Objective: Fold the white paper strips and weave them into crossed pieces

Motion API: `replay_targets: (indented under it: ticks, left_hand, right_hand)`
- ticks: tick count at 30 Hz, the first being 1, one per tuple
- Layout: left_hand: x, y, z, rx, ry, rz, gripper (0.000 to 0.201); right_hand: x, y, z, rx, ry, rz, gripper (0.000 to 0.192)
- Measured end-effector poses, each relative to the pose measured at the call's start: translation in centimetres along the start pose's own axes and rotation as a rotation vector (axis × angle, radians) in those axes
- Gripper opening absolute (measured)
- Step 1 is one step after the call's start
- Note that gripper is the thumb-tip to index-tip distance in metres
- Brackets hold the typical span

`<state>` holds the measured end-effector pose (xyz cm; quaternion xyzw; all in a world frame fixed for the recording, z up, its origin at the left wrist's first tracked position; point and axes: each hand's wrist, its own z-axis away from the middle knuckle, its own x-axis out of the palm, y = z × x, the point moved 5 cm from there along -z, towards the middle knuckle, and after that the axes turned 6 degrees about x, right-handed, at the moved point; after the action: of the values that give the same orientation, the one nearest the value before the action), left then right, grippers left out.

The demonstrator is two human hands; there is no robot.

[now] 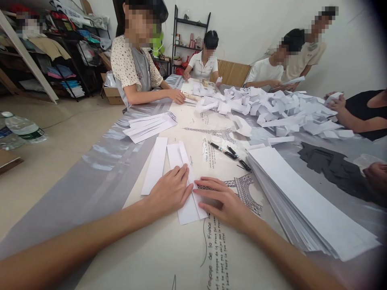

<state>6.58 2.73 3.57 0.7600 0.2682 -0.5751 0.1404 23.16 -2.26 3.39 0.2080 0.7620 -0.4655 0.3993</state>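
Table (pixel 99 177), paper stack (pixel 305 201), pens (pixel 229 153).

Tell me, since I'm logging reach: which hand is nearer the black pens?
Right. The right hand lies flat just below the black pens, toward the person. The left hand presses the folded paper strip farther left.

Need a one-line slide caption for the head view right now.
Left hand and right hand press flat on a folded paper strip beside a stack of strips.
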Motion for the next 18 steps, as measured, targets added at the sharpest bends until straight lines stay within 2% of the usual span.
replay_targets:
  ticks: [4, 9, 13, 18]
  left_hand:
    - [-0.1, 0.0, 0.1, -0.009, 0.018, 0.07, 0.054]
    - [-0.1, -0.4, 0.1, -0.05, 0.002, 0.078, 0.056]
    - [0.0, -0.8, 0.1, -0.099, 0.034, 0.081, 0.053]
    - [-0.1, -1.0, 0.3, -0.128, 0.047, 0.086, 0.058]
  right_hand:
    - [-0.4, 0.0, 0.0, 0.01, 0.005, -0.01, 0.046]
    - [-2.0, -0.5, 0.3, -0.007, -0.128, -0.001, 0.059]
    - [-2.2, -0.7, 0.7, -0.072, -0.215, -0.009, 0.047]
    - [-1.7, -0.2, 0.4, -0.092, -0.169, -0.06, 0.039]
